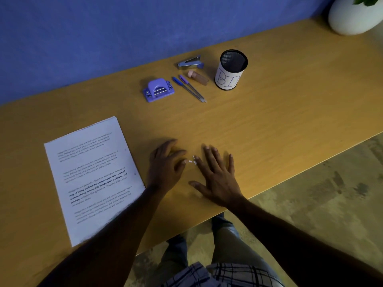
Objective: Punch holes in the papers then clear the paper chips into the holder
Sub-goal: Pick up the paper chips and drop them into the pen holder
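A small cluster of white paper chips lies on the wooden desk between my two hands. My left hand rests on the desk just left of the chips, fingers loosely curled, thumb tip beside them. My right hand lies flat with fingers spread, its index finger touching the chips from the right. Neither hand holds anything. A stack of printed papers with two punched holes on its right edge lies at the left. The purple hole punch sits farther back. The black mesh holder labelled BIN stands upright at the back right.
Two pens, a stapler and a small pink-capped bottle lie between punch and holder. A white plant pot stands in the far right corner. A blue wall backs the desk. The desk's front edge runs close below my hands.
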`<state>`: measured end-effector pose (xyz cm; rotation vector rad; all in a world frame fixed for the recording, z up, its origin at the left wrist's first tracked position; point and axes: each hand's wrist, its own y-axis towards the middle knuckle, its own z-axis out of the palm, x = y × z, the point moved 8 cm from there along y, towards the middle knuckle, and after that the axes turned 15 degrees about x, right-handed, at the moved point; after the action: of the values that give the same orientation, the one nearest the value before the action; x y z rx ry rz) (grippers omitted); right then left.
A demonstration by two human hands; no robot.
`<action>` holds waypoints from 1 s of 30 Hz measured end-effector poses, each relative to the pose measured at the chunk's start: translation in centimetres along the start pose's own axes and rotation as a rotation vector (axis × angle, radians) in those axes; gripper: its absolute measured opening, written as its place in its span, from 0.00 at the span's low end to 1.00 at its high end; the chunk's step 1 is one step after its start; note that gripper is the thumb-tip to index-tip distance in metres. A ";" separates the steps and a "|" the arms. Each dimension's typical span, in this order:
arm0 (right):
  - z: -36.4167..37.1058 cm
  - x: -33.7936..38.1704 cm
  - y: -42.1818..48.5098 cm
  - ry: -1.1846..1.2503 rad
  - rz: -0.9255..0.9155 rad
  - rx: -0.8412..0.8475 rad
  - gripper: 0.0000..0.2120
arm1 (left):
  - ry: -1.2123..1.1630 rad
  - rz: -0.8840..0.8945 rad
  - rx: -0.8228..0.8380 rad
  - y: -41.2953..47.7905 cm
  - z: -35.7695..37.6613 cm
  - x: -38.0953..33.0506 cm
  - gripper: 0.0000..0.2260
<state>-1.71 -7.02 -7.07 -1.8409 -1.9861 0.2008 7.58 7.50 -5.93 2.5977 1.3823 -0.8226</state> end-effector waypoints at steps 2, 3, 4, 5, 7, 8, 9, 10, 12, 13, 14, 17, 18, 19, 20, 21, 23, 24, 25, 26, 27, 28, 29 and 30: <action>-0.5 -0.2 0.0 -0.005 -0.057 -0.006 0.35 | -0.013 0.017 0.017 -0.1 0.0 -0.1 0.15; -0.8 -0.4 0.1 0.015 -0.080 -0.014 0.34 | -0.008 0.027 0.026 -0.1 0.1 -0.2 0.15; -1.3 -0.7 0.3 0.055 -0.089 -0.026 0.33 | 0.000 0.036 0.034 -0.1 0.1 -0.3 0.15; -1.9 -1.2 0.5 0.105 -0.089 -0.044 0.31 | 0.008 0.040 0.041 -0.1 0.1 -0.4 0.15; -2.9 -1.9 0.9 0.178 -0.103 -0.087 0.29 | 0.023 0.036 0.061 -0.1 0.0 -0.5 0.16; -3.3 -2.1 1.2 0.199 -0.119 -0.107 0.28 | 0.033 0.030 0.067 0.0 0.0 -0.6 0.16; -3.7 -2.2 1.4 0.214 -0.131 -0.131 0.26 | 0.048 0.024 0.068 0.0 0.0 -0.7 0.16; -4.0 -2.3 1.7 0.222 -0.137 -0.159 0.24 | 0.064 0.019 0.067 0.0 0.0 -0.8 0.17; -4.4 -2.4 2.2 0.233 -0.140 -0.197 0.21 | 0.094 0.009 0.072 0.1 0.0 -0.9 0.17; -4.5 -2.4 2.4 0.242 -0.144 -0.203 0.20 | 0.111 0.007 0.076 0.1 0.0 -0.9 0.17; -4.6 -2.5 2.6 0.255 -0.152 -0.205 0.20 | 0.130 0.009 0.078 0.2 0.1 -1.0 0.17; -4.7 -2.9 2.9 0.328 -0.179 -0.213 0.20 | 0.166 0.041 0.094 0.5 0.3 -1.1 0.18; -4.8 -3.1 2.8 0.353 -0.189 -0.221 0.20 | 0.163 0.054 0.097 0.6 0.4 -1.2 0.18; -4.8 -3.3 2.8 0.370 -0.196 -0.228 0.20 | 0.155 0.069 0.097 0.8 0.4 -1.3 0.17; -4.8 -3.4 2.8 0.380 -0.198 -0.229 0.19 | 0.146 0.085 0.092 0.9 0.5 -1.3 0.16; -4.8 -3.4 2.8 0.382 -0.197 -0.228 0.18 | 0.135 0.102 0.080 0.9 0.5 -1.4 0.14; -4.7 -3.3 2.8 0.367 -0.197 -0.225 0.17 | 0.095 0.125 0.043 0.9 0.4 -1.4 0.12; -4.6 -3.3 2.7 0.359 -0.197 -0.222 0.17 | 0.069 0.130 0.028 0.9 0.3 -1.3 0.11; -4.6 -3.3 2.7 0.354 -0.198 -0.220 0.17 | 0.047 0.130 0.019 0.9 0.3 -1.3 0.10; -4.6 -3.2 2.7 0.349 -0.200 -0.220 0.18 | 0.029 0.126 0.011 0.9 0.3 -1.2 0.10; -4.6 -3.1 2.7 0.345 -0.198 -0.219 0.18 | 0.010 0.118 0.006 1.0 0.2 -1.2 0.10; -4.5 -3.0 2.7 0.341 -0.194 -0.215 0.18 | -0.011 0.108 0.005 0.9 0.2 -1.2 0.10; -4.5 -3.0 2.8 0.338 -0.186 -0.210 0.18 | -0.033 0.101 0.005 0.9 0.1 -1.2 0.09; -4.5 -2.9 2.9 0.333 -0.178 -0.207 0.18 | -0.049 0.097 0.004 0.8 0.1 -1.2 0.08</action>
<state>2.81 -10.30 -4.69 -1.6710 -1.9725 -0.3542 7.61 6.12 -5.59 2.6051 1.2320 -0.8693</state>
